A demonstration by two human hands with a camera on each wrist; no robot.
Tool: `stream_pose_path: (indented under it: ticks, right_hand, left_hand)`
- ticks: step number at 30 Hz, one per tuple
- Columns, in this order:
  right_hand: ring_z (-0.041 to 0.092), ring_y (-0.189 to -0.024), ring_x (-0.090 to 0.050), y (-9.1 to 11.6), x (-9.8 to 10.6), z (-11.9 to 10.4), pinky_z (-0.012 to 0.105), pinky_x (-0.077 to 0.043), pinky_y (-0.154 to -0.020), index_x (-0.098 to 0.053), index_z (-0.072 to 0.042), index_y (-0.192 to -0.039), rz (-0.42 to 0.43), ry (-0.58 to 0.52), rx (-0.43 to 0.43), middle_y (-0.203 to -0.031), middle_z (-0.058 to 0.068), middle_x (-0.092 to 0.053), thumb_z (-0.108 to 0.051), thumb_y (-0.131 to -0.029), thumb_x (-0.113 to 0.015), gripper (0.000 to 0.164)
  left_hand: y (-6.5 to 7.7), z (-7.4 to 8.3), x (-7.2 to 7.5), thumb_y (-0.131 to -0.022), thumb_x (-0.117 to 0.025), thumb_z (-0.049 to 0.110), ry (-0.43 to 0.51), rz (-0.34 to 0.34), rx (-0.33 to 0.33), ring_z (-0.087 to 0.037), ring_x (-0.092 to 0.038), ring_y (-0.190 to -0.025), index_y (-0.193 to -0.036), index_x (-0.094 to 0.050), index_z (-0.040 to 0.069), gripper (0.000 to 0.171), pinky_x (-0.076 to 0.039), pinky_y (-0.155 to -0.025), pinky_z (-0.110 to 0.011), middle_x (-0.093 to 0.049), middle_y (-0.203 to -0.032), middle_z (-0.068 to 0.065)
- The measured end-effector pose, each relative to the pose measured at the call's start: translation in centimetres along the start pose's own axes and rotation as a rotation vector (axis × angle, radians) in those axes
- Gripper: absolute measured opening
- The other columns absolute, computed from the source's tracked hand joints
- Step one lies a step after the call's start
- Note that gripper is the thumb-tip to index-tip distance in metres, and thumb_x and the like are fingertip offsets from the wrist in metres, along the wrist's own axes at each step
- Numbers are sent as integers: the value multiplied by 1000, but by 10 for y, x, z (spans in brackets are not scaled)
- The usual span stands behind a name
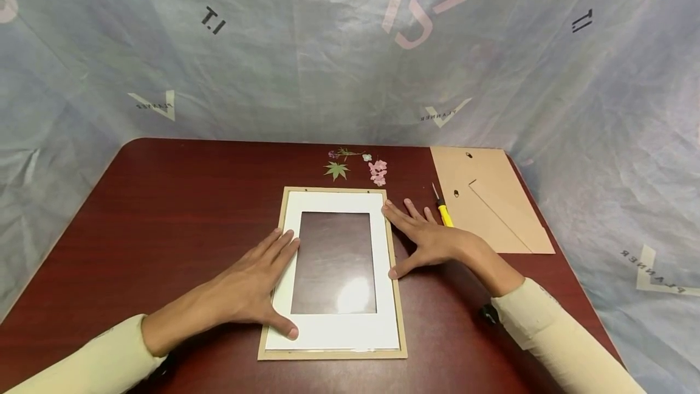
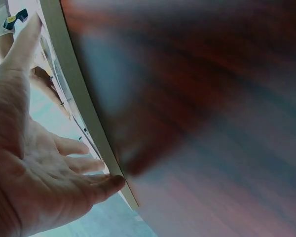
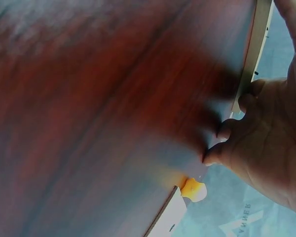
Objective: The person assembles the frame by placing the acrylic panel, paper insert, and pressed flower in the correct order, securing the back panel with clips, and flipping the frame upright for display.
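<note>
The fingers of the left hand [image 1: 246,287] are straight and spread wide, tips and thumb resting on the left strip of the white mat [image 1: 333,332]. Those of the right hand [image 1: 432,242] are also wide, gripping nothing; forefinger and thumb touch the right edge of the frame [image 1: 332,355], which lies flat on the table [image 1: 164,230], mat inside its rim. Uneven pressure from the two sides could skew the mat or slide the frame. Fingertips straying into the glossy window [image 1: 333,260], apparently a clear pane, might smudge it.

Just beyond the frame's far edge lie a green leaf [image 1: 336,170], pink flowers [image 1: 378,172] and a small white flower [image 1: 367,157]; a push to the far side could crease or scatter them. To the right, a yellow-handled tool [image 1: 445,214] sits at the left edge of the brown board [image 1: 492,199]; a careless sweep of the right hand could knock it or meet its thin tip.
</note>
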State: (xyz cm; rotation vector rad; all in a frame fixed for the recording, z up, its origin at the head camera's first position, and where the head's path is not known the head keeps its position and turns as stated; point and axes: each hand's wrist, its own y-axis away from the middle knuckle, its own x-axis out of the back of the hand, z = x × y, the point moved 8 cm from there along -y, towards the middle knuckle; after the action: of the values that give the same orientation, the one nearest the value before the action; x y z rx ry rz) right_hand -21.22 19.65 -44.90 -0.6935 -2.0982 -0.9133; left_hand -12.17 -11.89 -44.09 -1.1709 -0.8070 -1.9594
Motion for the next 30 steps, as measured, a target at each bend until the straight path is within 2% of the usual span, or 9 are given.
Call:
stream_pose_path:
  ticks: [6,8,10,13,17,20,23,30]
  right_hand:
    - [42,-176,21,0,-1,2,79,13,-135,0,-29,-184,-6,-5,-8,-193,-3,10,-70,-84,-92,142]
    - [42,-176,21,-1,-2,3,79,13,-135,0,-29,-184,-6,-7,-7,-193,-3,10,-70,-84,-92,142]
    - [42,-176,21,-1,-2,3,79,13,-135,0,-28,-184,-5,-7,-4,-193,-3,10,-70,-84,-92,142]
    - [43,-176,21,0,-2,3,79,12,-135,-1,-27,-184,-2,-6,-4,-193,-2,9,-69,-84,-92,142]
    - [43,-176,20,0,-1,3,79,11,-136,-2,-27,-184,5,0,-8,-193,-2,8,-69,-83,-93,142]
    - [43,-176,20,0,-1,2,79,11,-136,-2,-27,-184,3,0,-6,-193,-2,8,-69,-83,-92,142]
    - [43,-176,20,-2,-1,1,79,12,-136,-1,-27,-184,0,2,-3,-193,-2,9,-70,-84,-92,142]
    - [43,-176,21,-2,-1,1,79,12,-135,0,-28,-184,3,2,-8,-193,-2,10,-71,-83,-92,142]
  left_hand:
    - [-1,3,-1,-59,-94,88,-9,-13,1,-55,-19,-173,-177,-30,1,159,-28,-134,-78,-25,-186,-25]
    - [-1,9,0,-63,-96,82,-20,-32,-11,-55,-18,-173,-177,-32,3,153,-25,-136,-76,-24,-187,-25]
    - [-1,21,1,-69,-98,74,-45,-61,-53,-54,-18,-174,-175,-36,4,141,-22,-138,-74,-26,-186,-23]
    - [1,51,0,-84,-93,64,-104,-91,-228,-47,-26,-173,-170,-49,9,111,-25,-139,-68,-36,-184,-18]
    - [8,94,-12,-109,-69,58,-169,-113,-521,-38,-37,-171,-167,-57,25,67,-35,-137,-62,-45,-181,-7]
    - [11,112,-25,-119,-51,51,-214,-133,-647,-38,-39,-170,-167,-55,39,50,-41,-134,-61,-44,-182,-1]
    - [11,115,-32,-121,-50,43,-262,-131,-679,-39,-43,-168,-164,-57,48,44,-45,-131,-60,-46,-180,-1]
    - [7,112,-33,-119,-55,40,-284,-123,-669,-36,-48,-166,-158,-63,50,41,-49,-129,-59,-53,-176,0]
